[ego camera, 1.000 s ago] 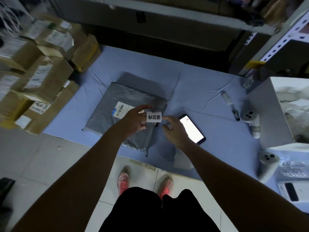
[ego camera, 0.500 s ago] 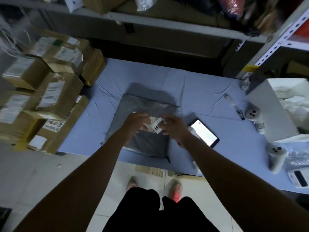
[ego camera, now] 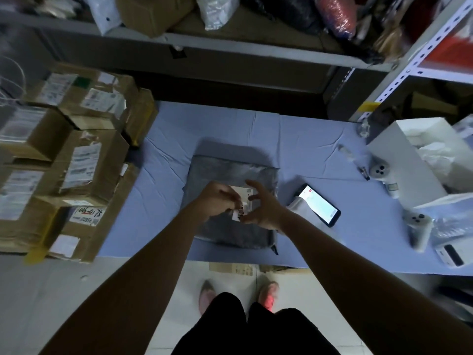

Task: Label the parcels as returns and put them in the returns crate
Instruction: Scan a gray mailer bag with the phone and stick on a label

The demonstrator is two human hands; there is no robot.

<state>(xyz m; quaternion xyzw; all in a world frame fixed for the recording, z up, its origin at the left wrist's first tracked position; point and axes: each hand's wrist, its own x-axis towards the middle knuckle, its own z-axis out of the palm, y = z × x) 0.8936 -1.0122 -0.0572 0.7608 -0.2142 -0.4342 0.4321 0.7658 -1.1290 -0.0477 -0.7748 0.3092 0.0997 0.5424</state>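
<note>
Nearest, pink shoes [ego camera: 207, 293] on pale tiles at the table's front edge. Above them, both forearms reaching in over the grey poly mailer [ego camera: 230, 165]. In the left hand [ego camera: 217, 201], fingers curled, the small white returns sticker [ego camera: 240, 213] pinched by its upper end between thumb and forefinger. Beside it the right hand [ego camera: 263, 208], fanned wide with fingers apart and arched, thumb tip down at the sticker's lower corner; touching or just short of it, impossible to tell.

A second ago, held up flat in the left hand with the print facing the camera. Half a second ago, gripped from both sides. Now brought low over the mailer, just below its printed shipping label [ego camera: 244, 192]. Judged from that: aiming finished and sticking about to start, probably with a press from the spread right hand. Not yet flat, so no parcel labelled and nothing crated.

Just right of the mailer, a lit phone [ego camera: 320, 204] on the blue table cloth [ego camera: 217, 129]. To the left, stacked cardboard boxes [ego camera: 89, 160]. Far right, an open white box [ego camera: 409, 155], possibly the returns crate, though not certain. Farthest, metal shelving [ego camera: 230, 44] loaded with bagged goods.
</note>
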